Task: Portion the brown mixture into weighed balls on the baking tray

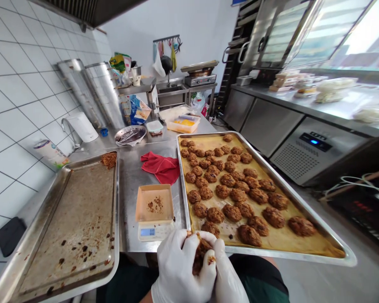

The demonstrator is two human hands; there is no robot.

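Observation:
In white gloves, my left hand [177, 265] and my right hand [227, 271] are wrapped together around a lump of brown dough [199, 256]. Bits of it stick to the glove fingers. Just beyond my hands is a kitchen scale [154, 232] reading 0.0, bearing a shallow paper tray [139, 204] with crumbs inside. To the right, rows of rough brown dough mounds [238, 195] sit on a lined baking tray [331, 255]. Another metal tray [66, 210], at the left, holds a small heap of brown mixture [109, 159] in its far corner and scattered dark bits.
A red cloth [161, 167] lies behind the paper tray. Farther back are a foil-covered round dish [131, 135], a plastic tub with yellow contents [183, 123] and a blue bag [139, 110]. A steel counter [290, 103] with wrapped packages runs along the right.

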